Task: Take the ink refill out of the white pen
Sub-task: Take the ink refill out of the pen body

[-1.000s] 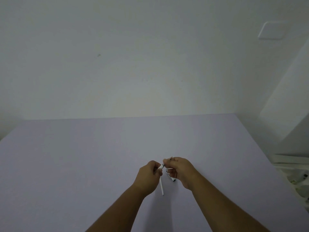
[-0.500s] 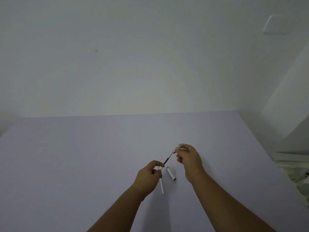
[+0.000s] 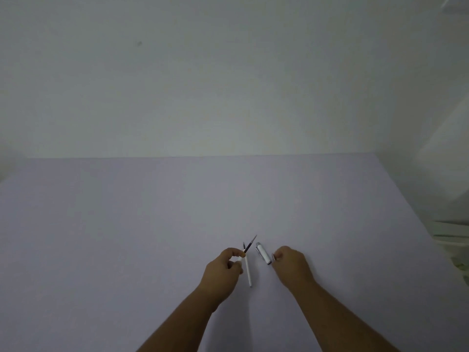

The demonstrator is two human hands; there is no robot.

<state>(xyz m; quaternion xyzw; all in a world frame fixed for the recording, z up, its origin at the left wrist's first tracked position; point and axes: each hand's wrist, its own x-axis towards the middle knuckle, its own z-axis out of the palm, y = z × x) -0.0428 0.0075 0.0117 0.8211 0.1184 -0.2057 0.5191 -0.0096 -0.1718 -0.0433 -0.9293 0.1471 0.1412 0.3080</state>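
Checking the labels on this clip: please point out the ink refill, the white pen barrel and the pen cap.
ink refill (image 3: 251,244): head view, on its dark midsection.
white pen barrel (image 3: 248,273): head view, mid-shaft.
pen cap (image 3: 263,252): head view, on its white body.

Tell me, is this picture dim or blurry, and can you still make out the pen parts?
Head view: dim, flat light with soft, faint shadows and no glare; the right edge smears with blur. The dark ink refill at the left hand and the white pen cap near the right hand stay legible, though small.
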